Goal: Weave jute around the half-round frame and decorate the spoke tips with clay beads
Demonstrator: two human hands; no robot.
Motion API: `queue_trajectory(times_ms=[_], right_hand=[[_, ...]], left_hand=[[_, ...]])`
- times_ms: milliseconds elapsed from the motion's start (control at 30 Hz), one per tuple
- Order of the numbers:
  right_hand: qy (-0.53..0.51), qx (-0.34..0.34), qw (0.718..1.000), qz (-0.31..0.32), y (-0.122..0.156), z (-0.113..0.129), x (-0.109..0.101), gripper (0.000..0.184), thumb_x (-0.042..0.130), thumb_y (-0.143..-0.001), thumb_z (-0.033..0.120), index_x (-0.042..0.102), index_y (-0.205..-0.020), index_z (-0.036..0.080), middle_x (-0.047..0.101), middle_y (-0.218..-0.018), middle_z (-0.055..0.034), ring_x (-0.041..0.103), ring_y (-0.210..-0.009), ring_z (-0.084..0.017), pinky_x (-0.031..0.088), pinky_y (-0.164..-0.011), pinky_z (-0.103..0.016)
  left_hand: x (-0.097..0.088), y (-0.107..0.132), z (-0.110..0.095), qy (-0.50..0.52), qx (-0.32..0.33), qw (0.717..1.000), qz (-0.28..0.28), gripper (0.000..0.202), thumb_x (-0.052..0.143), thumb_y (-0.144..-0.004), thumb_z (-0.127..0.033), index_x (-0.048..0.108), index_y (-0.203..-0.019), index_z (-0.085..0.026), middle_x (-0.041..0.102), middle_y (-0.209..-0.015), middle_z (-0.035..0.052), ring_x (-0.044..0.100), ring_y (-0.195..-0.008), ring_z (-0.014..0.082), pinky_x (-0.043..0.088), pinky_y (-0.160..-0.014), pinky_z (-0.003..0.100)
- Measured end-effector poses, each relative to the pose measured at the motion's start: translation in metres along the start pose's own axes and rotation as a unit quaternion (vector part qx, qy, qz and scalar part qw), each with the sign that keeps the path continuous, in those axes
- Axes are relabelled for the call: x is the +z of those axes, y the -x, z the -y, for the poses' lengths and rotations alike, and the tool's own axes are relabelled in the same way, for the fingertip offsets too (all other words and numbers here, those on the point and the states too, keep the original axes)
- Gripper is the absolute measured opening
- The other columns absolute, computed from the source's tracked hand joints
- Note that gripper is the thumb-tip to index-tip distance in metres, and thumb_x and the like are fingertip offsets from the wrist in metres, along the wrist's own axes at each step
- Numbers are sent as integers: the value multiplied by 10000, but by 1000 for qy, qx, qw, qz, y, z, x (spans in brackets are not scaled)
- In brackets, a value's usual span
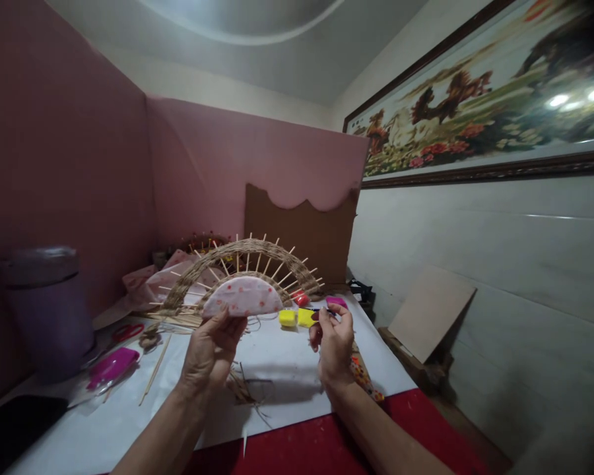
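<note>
Seemingly mid-weave, the left hand holds up a half-round wicker fan while the right hand pinches something small, likely a strand to thread next.

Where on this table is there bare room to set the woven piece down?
Bare white sheet lies between the left hand and right hand, below the yellow blocks. More lies near the front left, beside the pink tool. The back left is crowded: red scissors, sticks, bags.
</note>
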State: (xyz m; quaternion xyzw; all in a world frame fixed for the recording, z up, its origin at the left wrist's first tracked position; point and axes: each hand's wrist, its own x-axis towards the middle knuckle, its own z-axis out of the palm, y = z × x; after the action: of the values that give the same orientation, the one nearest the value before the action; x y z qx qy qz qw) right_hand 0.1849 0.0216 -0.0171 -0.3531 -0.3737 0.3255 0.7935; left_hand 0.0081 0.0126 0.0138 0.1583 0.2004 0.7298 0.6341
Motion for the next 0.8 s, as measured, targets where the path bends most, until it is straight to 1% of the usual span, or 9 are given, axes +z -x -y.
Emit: queue_trajectory(times_ms=[167,233,333,400,500,600,667,733,800], right_hand=[[-12,-1,1000,-6,-8,1,-3,381,650,-735,417,380,-945,250,547,-575,92,427,-300,-51,247,-276,-130],[14,15,1000,13,-9,0,-2,408,647,-724,459,406,-963,233,539,-552,90,407,-283,-47,225,-271,-132],[59,35,996,65,-6,-1,0,351,618,-728,498,475,-756,179,508,-499,70,381,-273,-37,191,-271,-142],[83,31,991,105,0,1,1,366,582,-762,482,446,-619,174,477,-468,64,364,-278,-34,191,-281,-153],[148,-40,971,183,14,10,2,366,508,-834,399,412,-552,185,410,-445,70,334,-317,-42,232,-326,-176],[235,-211,909,271,31,17,-1,361,499,-824,262,357,-500,195,344,-446,67,329,-388,-61,269,-407,-207],[258,-338,845,323,43,17,-3,319,493,-787,186,345,-505,198,359,-453,62,336,-407,-70,270,-436,-225],[228,-444,777,384,56,11,-5,284,473,-774,158,355,-520,204,405,-456,58,365,-408,-74,285,-447,-231],[202,-495,698,476,68,3,-7,323,470,-807,178,362,-505,212,397,-435,68,353,-380,-68,288,-425,-220]], left_hand=[[0,-1,-4,10,12,1000,-6,228,472,-806,-14,628,-687,-131,694,-606,41,664,-583,138,573,-617,264],[0,-2,-6,14,14,1000,-6,228,469,-809,-11,628,-694,-127,695,-612,44,667,-585,141,577,-608,267],[-1,-5,-8,22,22,999,-9,250,446,-824,-4,624,-697,-124,702,-633,44,673,-603,139,582,-616,272],[-2,-7,-9,27,28,999,-11,264,434,-835,-4,621,-697,-126,702,-636,39,674,-606,134,584,-619,270],[-3,-10,-9,33,37,999,-11,265,426,-844,-3,627,-717,-121,704,-650,43,677,-622,131,585,-634,266],[-4,-11,-9,36,46,998,-8,268,423,-843,6,630,-728,-120,702,-658,44,679,-640,128,584,-656,266],[-5,-12,-9,38,51,998,-10,269,424,-842,9,631,-731,-122,700,-656,42,680,-642,130,585,-653,265],[-6,-14,-8,37,53,998,-13,268,425,-841,11,631,-733,-121,699,-652,43,680,-639,131,585,-644,263],[-7,-15,-8,36,56,998,-15,270,423,-843,12,633,-739,-121,702,-657,44,679,-634,128,586,-639,260]])
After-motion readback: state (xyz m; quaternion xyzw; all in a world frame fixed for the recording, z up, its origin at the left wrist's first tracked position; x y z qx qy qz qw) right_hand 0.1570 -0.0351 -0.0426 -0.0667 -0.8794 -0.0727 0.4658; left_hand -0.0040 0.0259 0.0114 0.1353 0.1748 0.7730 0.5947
